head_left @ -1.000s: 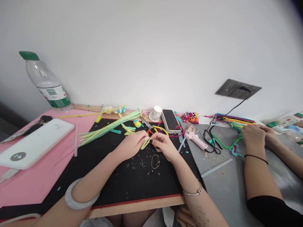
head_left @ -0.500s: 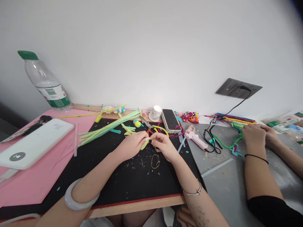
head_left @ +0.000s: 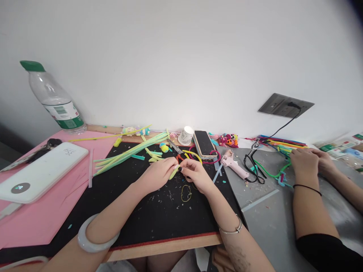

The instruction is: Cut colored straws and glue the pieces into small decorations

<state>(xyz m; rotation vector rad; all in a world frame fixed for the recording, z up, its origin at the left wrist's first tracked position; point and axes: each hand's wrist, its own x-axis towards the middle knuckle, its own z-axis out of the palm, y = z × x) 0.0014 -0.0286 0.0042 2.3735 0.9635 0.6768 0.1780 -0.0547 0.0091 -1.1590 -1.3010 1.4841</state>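
Note:
Between my two hands is a short yellow-green pipe cleaner (head_left: 174, 172), bent and partly covered by fingers. My left hand (head_left: 160, 172) pinches it from the left, while the fingertips of my right hand (head_left: 195, 174) close on its other end. Just beyond them lie pliers (head_left: 177, 149) with red and yellow handles. A small yellow and blue fuzzy piece (head_left: 164, 147) rests left of the pliers. Long pale green and yellow pipe cleaners (head_left: 132, 151) are spread on the black mat (head_left: 167, 219). A thin looped wire (head_left: 186, 193) lies below my right hand.
A phone (head_left: 204, 143) and paper cup (head_left: 186, 135) stand near the wall. A pink glue gun (head_left: 235, 167) lies right of the mat. Leftward are a white power bank (head_left: 45, 170), pink sheet (head_left: 36, 226) and bottle (head_left: 56, 100). A co-worker's hands (head_left: 306, 164) work at right.
The yellow-green pipe cleaner between my fingers has turned slightly and looks narrower. Both hands stay in nearly the same place.

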